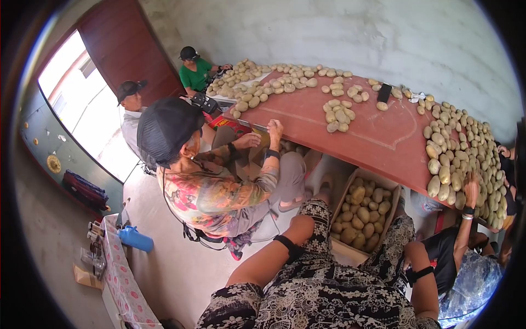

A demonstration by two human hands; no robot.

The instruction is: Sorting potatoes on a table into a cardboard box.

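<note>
My left hand point(302, 228) rests on my left thigh, with a black band at the wrist. It looks rounded and its fingers do not show clearly. My right hand point(415, 251) lies near my right thigh, also beyond a black band, with its fingers mostly hidden. Between my legs stands a cardboard box point(349, 251) holding many potatoes point(363, 214). In front of the box is the edge of a reddish-brown tabletop point(349, 140). Small groups of potatoes point(339, 115) lie on it, and a dense spread of potatoes point(456, 156) covers its right end.
At my left sits a person in a floral shirt point(230, 193), hands raised by the table edge. Two people sit farther back left. At the right, a co-worker's hand point(471, 189) reaches over the potatoes. A black phone point(384, 93) lies on the table. A blue jug point(136, 238) stands left.
</note>
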